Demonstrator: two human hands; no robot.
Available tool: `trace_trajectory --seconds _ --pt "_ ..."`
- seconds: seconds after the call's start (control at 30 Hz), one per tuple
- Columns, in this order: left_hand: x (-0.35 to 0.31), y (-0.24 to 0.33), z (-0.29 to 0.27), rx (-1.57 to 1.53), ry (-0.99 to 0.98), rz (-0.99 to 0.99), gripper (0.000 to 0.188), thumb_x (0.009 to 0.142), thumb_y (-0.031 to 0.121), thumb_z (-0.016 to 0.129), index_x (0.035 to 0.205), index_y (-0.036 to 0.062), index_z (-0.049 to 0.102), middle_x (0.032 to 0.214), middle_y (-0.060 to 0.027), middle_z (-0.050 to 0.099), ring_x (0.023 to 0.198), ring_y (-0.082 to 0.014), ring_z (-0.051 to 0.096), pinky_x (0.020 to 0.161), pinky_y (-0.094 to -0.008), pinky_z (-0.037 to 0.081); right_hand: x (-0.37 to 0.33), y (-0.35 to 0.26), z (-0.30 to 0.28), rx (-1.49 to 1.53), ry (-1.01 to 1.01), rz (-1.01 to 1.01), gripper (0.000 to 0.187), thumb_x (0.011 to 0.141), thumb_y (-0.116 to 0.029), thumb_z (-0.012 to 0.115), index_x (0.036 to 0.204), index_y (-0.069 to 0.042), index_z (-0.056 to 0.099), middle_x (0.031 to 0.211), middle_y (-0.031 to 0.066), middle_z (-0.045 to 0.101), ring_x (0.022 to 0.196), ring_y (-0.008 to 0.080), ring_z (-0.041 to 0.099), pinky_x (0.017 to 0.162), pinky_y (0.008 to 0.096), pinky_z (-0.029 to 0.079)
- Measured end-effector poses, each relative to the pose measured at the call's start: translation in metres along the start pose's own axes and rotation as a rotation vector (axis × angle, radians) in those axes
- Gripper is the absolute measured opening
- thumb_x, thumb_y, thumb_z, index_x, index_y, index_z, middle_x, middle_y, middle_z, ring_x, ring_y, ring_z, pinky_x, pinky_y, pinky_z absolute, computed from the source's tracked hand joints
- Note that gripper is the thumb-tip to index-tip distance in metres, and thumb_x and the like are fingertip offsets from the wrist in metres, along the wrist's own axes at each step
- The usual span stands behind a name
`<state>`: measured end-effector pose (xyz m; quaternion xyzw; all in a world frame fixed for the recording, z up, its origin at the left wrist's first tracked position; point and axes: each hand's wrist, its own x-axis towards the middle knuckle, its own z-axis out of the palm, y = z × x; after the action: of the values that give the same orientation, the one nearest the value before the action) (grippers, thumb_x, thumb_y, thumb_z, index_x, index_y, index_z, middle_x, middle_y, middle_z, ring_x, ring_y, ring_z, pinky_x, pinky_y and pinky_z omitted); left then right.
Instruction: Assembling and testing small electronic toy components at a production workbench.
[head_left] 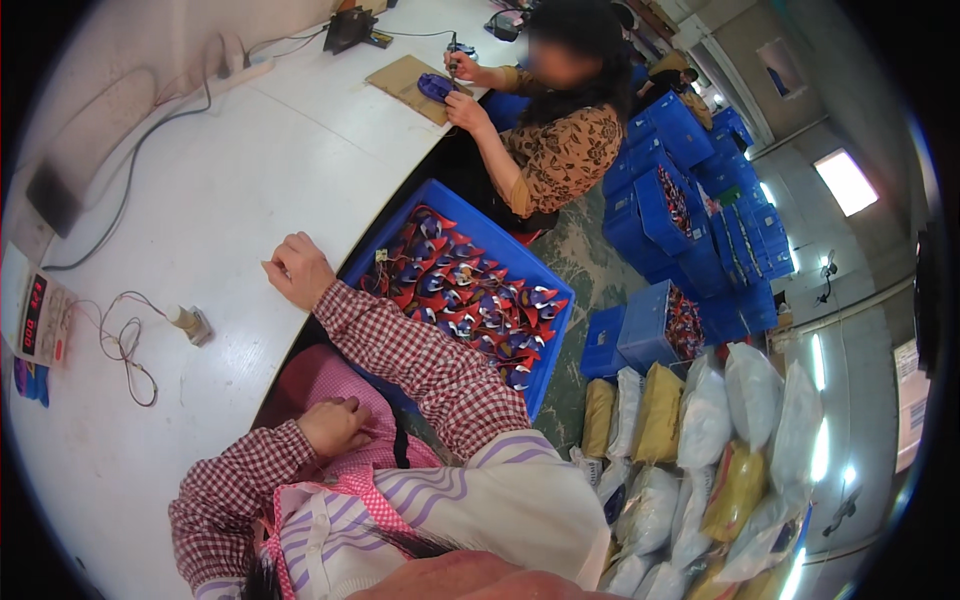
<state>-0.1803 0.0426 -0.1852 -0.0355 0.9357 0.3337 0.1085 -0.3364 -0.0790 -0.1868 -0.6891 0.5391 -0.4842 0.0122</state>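
My right hand [302, 272] rests on the edge of the white table [240, 190], palm down. Its fingers are loosely bent and a little apart, with nothing seen in them. Lower down, my left hand [337, 428] lies on the pink checked apron [345, 385] over my lap, fingers loosely bent and no object visible in them. Close to my right forearm stands a blue crate [562, 300] filled with several red, purple and white small parts [465, 290] with wires. A small whitish block with a cable [190, 322] sits on the table to the left.
A device with a red digital display [40, 310] stands at the far left. Across the table a co-worker [570, 130] holds a purple part [435, 87] and a pen-like tool over a brown board [395, 75]. Blue crates [650, 230] and stuffed sacks [700, 420] are stacked to the right.
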Motion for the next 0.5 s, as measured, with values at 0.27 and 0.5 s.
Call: trace_trajectory --seconds 0.27,0.5 --pt "0.001 -0.004 0.009 0.014 0.030 0.015 0.040 0.082 0.036 0.065 0.107 0.0041 0.061 0.104 -0.0192 0.062 0.095 -0.0360 0.063 0.082 -0.0453 0.052 0.000 0.001 0.000 -0.008 -0.059 0.033 0.016 0.078 -0.008 0.068 0.069 -0.001 0.056 0.073 0.0114 0.054 0.076 0.0298 0.053 0.066 0.0393 0.046" --pt "0.002 -0.005 0.019 0.032 0.067 0.040 0.042 0.082 0.038 0.065 0.112 0.0098 0.060 0.101 -0.0165 0.062 0.093 -0.0362 0.064 0.082 -0.0460 0.052 -0.001 0.001 0.001 -0.021 -0.070 0.043 0.016 0.078 -0.007 0.069 0.069 -0.001 0.057 0.072 0.0110 0.054 0.074 0.0287 0.053 0.065 0.0391 0.045"
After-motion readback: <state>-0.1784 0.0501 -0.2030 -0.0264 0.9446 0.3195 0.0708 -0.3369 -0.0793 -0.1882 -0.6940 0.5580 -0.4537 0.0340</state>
